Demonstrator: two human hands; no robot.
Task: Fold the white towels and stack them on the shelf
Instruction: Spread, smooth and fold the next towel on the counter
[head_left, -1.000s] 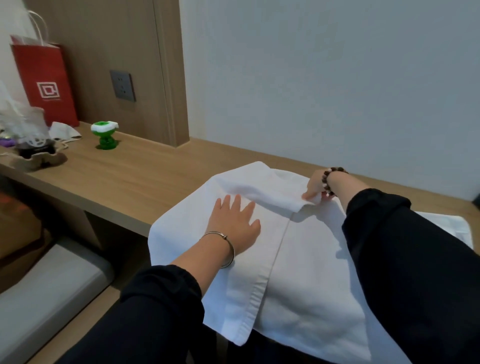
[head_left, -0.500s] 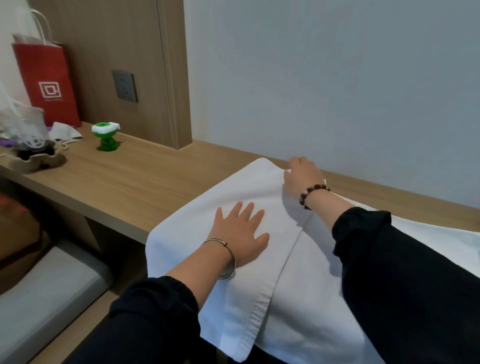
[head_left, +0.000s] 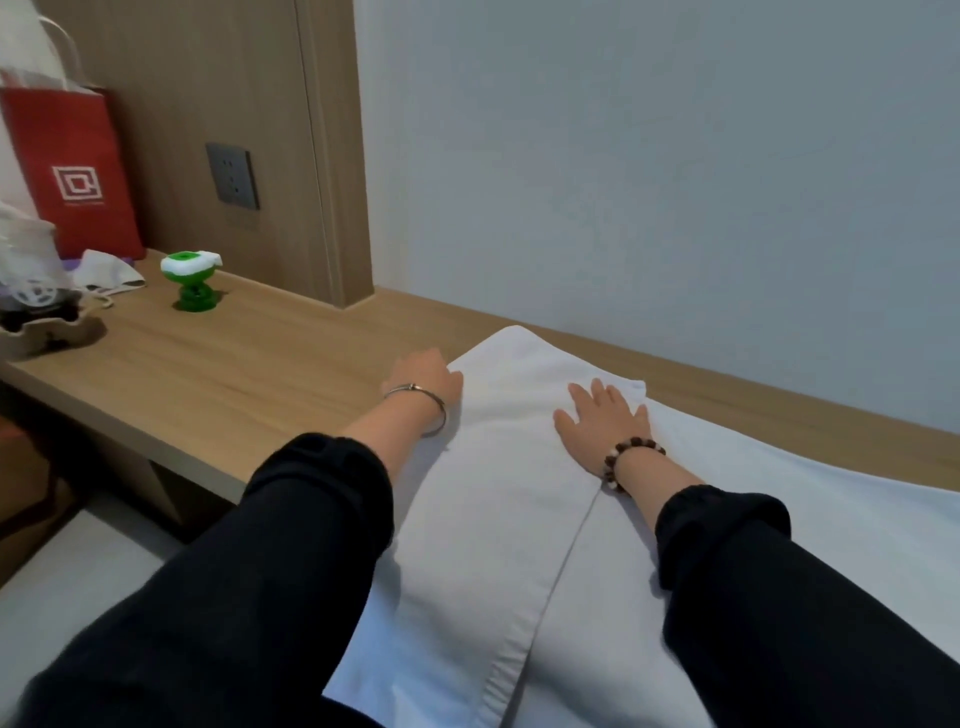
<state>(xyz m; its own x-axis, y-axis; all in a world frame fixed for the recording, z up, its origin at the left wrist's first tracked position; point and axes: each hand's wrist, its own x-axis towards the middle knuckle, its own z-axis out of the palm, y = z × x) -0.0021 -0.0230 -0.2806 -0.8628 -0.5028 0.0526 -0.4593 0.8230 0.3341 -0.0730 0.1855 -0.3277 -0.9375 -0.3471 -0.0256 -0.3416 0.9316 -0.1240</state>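
Now | far left: red bag (head_left: 67, 171) and small green object (head_left: 192, 283) on wooden counter (head_left: 249, 374) | left hand (head_left: 423, 376): at left edge of towel (head_left: 498, 493), fingers out of sight, grip cannot be told | towel: white, flap folded over, lying on counter | right hand (head_left: 605, 421): flat on flap, fingers straight and spread, holding nothing

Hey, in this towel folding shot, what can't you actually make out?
Head view:
Fingertips of left hand: behind the hand itself at the towel edge, grip unclear.
Near end of towel: under the sleeves, cut off by the bottom edge.
Its right end: cut off by the right edge.
Part of red bag: cut off by the left edge.
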